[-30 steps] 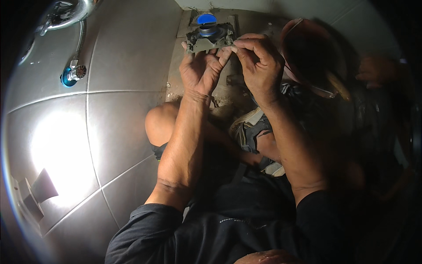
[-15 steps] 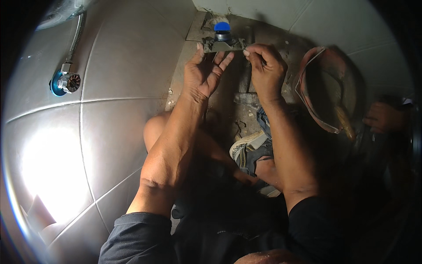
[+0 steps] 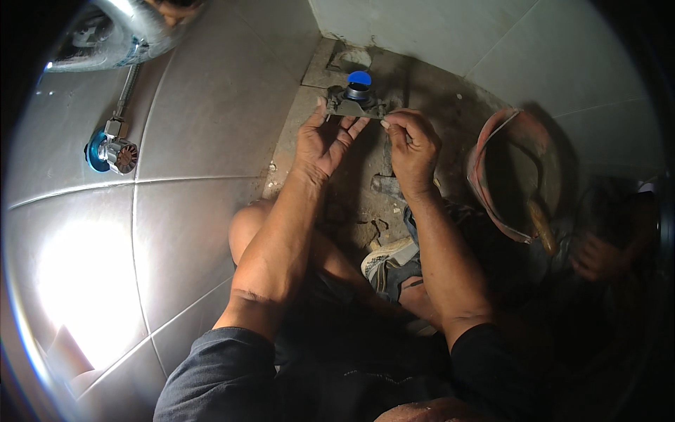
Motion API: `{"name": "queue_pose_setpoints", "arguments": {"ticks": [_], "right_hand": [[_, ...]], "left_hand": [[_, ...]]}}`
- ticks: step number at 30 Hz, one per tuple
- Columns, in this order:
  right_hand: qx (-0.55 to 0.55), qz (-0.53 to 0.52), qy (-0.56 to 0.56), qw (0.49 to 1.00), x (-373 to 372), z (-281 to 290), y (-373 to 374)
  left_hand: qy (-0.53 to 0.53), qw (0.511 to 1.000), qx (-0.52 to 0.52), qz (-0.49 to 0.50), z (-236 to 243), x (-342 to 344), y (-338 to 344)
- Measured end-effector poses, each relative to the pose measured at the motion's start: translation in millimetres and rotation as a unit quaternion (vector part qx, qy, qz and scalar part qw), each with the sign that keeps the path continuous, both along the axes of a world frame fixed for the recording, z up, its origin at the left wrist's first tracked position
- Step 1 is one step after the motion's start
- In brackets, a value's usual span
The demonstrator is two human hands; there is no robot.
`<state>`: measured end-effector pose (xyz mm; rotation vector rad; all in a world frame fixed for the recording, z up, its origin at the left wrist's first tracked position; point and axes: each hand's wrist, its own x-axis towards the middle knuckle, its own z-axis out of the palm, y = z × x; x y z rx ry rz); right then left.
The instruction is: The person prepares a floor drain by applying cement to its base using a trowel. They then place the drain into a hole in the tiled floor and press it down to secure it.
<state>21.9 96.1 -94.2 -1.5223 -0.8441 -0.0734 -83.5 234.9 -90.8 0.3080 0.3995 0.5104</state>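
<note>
Between my hands is a floor drain (image 3: 355, 110), a flat grey plate with a round metal collar and a raised blue flap. Dark, crusty mortar clings to both sides of its collar. My left hand (image 3: 318, 146) supports its left side, thumb at the edge and other fingers spread beneath the plate. At the right corner, my right hand (image 3: 415, 149) pinches the edge between thumb and fingertips. The drain is tilted so that the plate shows nearly edge-on, above the dirty floor near the corner.
Right of my hands stands a reddish bucket (image 3: 480, 184) with a wooden-handled tool (image 3: 541, 226) in it. Another person's hand (image 3: 596, 254) is in shadow beyond. A chrome valve (image 3: 116, 153) juts from the left tiled wall. A squarish recess (image 3: 351, 59) lies in the far floor corner.
The view has shifted, so the walls, bucket and floor sit lower in it. Both hands keep hold of the drain. The other person's hand has moved lower and left.
</note>
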Motion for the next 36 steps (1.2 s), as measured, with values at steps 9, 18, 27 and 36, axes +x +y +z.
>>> {"name": "queue_pose_setpoints", "arguments": {"ticks": [9, 18, 27, 36], "right_hand": [[0.009, -0.006, -0.021, 1.0, 1, -1, 3], [0.003, -0.026, 0.031, 0.999, -3, -1, 0], [0.01, -0.002, 0.135, 0.991, -8, -17, -3], [-0.055, 0.001, 0.299, 0.953, 0, -41, -2]], "left_hand": [[-0.056, 0.992, -0.061, -0.1, -7, 3, 11], [-0.086, 0.992, 0.027, -0.088, 2, 8, 6], [-0.051, 0.993, 0.106, -0.032, 20, 5, 21], [0.0, 0.987, 0.155, -0.049, 22, 20, 50]]}}
